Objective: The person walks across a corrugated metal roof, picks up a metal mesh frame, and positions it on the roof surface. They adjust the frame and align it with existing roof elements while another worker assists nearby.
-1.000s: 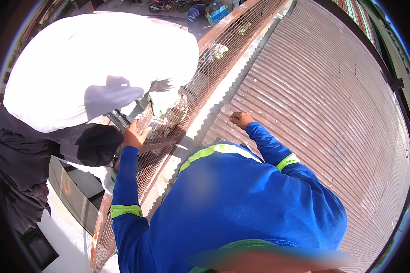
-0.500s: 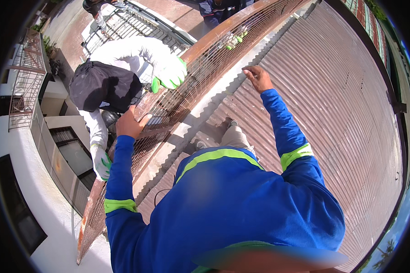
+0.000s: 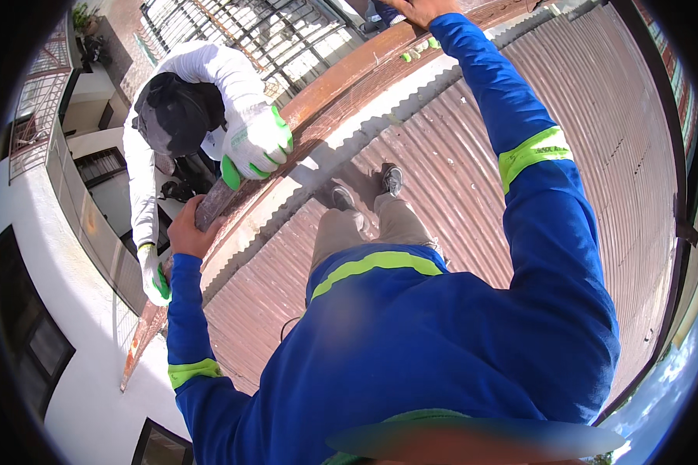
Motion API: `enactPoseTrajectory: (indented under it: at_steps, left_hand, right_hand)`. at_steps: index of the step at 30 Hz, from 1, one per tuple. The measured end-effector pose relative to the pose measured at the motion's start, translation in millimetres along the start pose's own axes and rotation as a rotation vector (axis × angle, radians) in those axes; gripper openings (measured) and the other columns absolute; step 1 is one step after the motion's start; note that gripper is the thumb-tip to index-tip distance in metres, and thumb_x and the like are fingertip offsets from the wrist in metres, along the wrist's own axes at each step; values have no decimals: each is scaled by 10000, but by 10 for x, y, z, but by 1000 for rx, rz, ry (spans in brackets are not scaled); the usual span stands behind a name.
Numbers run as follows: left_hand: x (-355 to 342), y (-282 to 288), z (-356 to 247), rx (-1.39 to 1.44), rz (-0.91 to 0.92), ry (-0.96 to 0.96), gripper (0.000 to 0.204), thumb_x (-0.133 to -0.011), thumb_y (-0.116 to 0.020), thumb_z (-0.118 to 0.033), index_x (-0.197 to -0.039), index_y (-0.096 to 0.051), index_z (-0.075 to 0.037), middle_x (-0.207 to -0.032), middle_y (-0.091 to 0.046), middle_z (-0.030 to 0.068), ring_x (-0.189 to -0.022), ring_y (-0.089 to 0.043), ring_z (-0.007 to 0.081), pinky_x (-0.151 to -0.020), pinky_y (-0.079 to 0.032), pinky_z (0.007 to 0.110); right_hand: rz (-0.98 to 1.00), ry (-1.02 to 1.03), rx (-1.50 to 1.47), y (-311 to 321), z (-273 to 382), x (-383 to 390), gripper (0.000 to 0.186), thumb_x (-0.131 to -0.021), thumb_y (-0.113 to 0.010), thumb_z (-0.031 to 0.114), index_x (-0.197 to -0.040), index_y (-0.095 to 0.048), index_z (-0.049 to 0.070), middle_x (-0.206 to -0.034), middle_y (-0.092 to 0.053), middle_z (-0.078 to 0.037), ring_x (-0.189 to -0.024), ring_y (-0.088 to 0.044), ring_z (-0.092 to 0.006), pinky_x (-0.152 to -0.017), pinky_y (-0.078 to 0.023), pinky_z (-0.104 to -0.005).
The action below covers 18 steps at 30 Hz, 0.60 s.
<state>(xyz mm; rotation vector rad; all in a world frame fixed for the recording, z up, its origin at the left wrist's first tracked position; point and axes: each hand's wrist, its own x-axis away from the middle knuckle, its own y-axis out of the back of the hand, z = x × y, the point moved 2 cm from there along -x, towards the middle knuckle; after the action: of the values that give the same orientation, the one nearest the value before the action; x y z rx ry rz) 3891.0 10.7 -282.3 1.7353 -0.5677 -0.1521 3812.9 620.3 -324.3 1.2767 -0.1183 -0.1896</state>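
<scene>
A long brown metal-framed mesh panel (image 3: 341,77) stretches diagonally along the roof's edge, seen nearly edge-on. My left hand (image 3: 192,228) is closed round its frame at the lower left, thumb over the rail. At the top of the picture my right hand (image 3: 426,9) grips the same frame farther along; the picture's edge cuts off part of its fingers. Between my hands, a co-worker's gloved hand (image 3: 257,143), white with green, holds the rail. The co-worker's other gloved hand (image 3: 155,277) is at the panel's lower end.
I stand on a reddish corrugated metal roof (image 3: 473,178), my shoes (image 3: 392,180) close to its jagged edge. The co-worker in a dark cap (image 3: 174,116) is beyond the panel. Another gloved hand (image 3: 419,51) shows by the far rail. Dark metal grilles (image 3: 248,35) lie behind.
My right hand has moved up and forward from above the roof onto the frame. The panel has tipped to a more edge-on view. My left hand keeps its hold, slightly lower left.
</scene>
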Motion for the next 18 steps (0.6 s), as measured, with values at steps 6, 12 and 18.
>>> enactPoseTrajectory:
  at_steps: [6,12,18]
  left_hand:
    - [-23,-82,113,51,-30,-74,613,-749,-861,-474,-1197,-675,-99,-1056,-732,127,-948,-716,351,-815,-564,428]
    - [-57,22,102,166,-4,-142,688,-785,-784,-577,-1220,-639,-63,-1025,-699,146,-930,-691,371,-819,-542,438]
    - [85,-81,333,224,-190,-43,649,-862,-729,-563,-1269,-624,-69,-951,-666,131,-832,-682,332,-741,-539,417]
  right_hand:
    - [-45,13,-86,188,146,169,744,-924,-502,757,-1082,-776,83,-974,-761,-187,-941,-729,-360,-853,-551,-452]
    - [-105,132,-40,62,-7,127,507,-950,-628,595,-1079,-779,128,-936,-763,-104,-856,-728,-307,-789,-561,-396]
    - [23,212,-265,29,-277,84,489,-992,-624,501,-1078,-767,41,-935,-764,-128,-885,-730,-239,-828,-540,-333]
